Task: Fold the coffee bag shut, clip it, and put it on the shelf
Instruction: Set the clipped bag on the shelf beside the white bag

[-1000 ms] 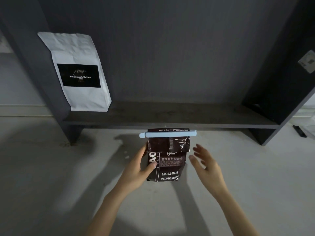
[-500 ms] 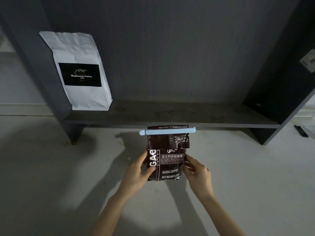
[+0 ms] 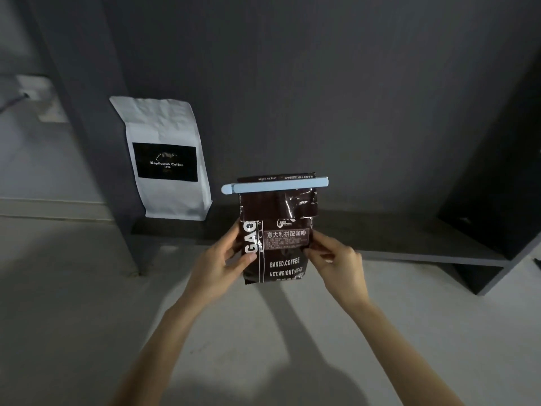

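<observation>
Since the earlier frames the right hand, which hung open beside the bag, has closed onto its right edge, and the dark coffee bag has risen so that its upper half now stands against the shelf's dark back panel rather than below the board. The left hand grips the bag's left edge with the thumb across the front print and the fingers behind; the right hand pinches the opposite edge, so both hands are closed on the bag at about mid-height. The bag hangs upright in the air, long axis vertical, its top folded over and pinned by the pale blue clip, which runs level across the fold and sticks out a little past the left side. The fold and clip look done, so what is left appears to be the placing. The shelf lies ahead of and beyond the bag, its front edge roughly level with the hands, and the bag's bottom hangs below that edge, so it probably needs a lift before going forward. A white coffee bag stands at the shelf's left end; the board directly behind the held bag and off to the right is free, equally near either hand.
</observation>
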Demonstrator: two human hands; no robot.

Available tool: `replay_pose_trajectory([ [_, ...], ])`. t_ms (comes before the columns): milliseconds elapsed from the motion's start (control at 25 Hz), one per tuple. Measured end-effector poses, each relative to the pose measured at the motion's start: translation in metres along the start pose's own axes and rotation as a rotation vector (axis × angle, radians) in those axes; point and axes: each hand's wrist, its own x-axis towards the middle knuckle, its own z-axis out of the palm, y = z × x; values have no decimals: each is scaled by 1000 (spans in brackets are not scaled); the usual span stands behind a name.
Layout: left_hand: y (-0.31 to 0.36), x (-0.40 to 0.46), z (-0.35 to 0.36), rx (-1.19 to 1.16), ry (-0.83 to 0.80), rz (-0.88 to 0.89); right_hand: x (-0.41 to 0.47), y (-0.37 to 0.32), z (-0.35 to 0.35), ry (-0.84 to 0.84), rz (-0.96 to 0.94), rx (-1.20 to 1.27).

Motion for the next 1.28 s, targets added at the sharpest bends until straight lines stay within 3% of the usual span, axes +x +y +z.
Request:
replay_pose_trajectory([
  [520,-18,105,-62,86,174,59,119,-33,60,-10,-132,-26],
  [960,-62,121,-43,92,244,-25,125,0,93,-91,-66,-251],
  [1280,-42,116,-33,138,320,-63,119,-7,80,-246,-70,-193],
])
